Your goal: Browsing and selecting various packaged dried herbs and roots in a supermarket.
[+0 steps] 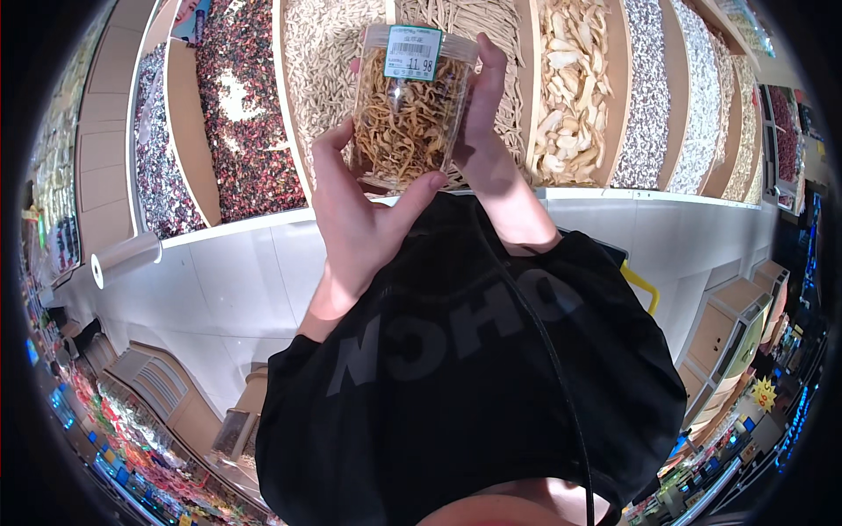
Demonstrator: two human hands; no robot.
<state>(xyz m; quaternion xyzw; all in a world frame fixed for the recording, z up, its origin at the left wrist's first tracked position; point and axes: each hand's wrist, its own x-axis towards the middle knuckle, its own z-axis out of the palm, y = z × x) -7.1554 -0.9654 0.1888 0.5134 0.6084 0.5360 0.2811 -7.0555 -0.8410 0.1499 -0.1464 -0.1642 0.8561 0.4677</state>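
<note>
Curled fingers of the left hand (pixel 360 219) grip a clear jar (pixel 408 123) at its lower left, the thumb at its near end; the right hand (pixel 482 105) is wrapped along the right side, most of its fingers hidden. The jar, full of brown stringy strips and bearing 1 label (pixel 412 53), is above pale dried sticks (pixel 324 79), between a red-and-black mix (pixel 250 180) and cream slices (pixel 574 96)

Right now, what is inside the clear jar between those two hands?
The clear jar contains thin, curled, yellow-brown strands that look dried. A white-and-green label hides a patch near the upper end, and whatever lies in the middle is covered by the outer strands.
</note>
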